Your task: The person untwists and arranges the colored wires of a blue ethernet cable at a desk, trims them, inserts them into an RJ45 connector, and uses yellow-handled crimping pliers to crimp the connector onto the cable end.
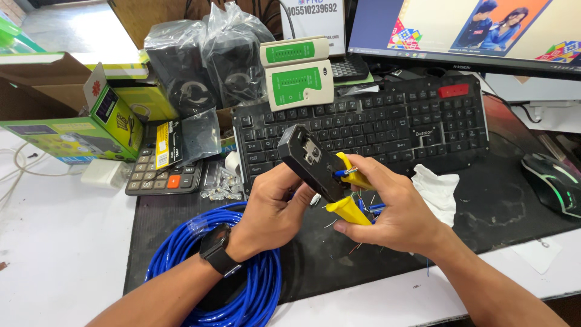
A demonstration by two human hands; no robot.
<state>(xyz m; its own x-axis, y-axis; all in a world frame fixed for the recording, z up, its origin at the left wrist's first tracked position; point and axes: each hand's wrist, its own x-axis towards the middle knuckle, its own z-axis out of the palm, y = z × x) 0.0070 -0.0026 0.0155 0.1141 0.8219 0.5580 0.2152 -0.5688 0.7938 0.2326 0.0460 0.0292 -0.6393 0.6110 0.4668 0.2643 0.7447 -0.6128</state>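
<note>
Fingers (363, 175) of right hand (396, 218) clamp the crimping tool's (318, 169) yellow handles, left hand (272, 209) steadying its black head, blue cable (363, 208) between them: crimping step judged underway, firm squeeze next.

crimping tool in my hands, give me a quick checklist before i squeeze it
1. Grip: left hand holds the crimping tool by its black head, right hand wraps the yellow handles. Ok.
2. Blue cable end meets the tool between the handles. Ok.
3. Plug fully seated: hidden by the tool. Cannot tell.
4. Wire order: too small to see. Cannot tell.
5. Fingers outside the handle gap. Ok.
6. Cable tester stands ready behind the keyboard. Ok.
</note>
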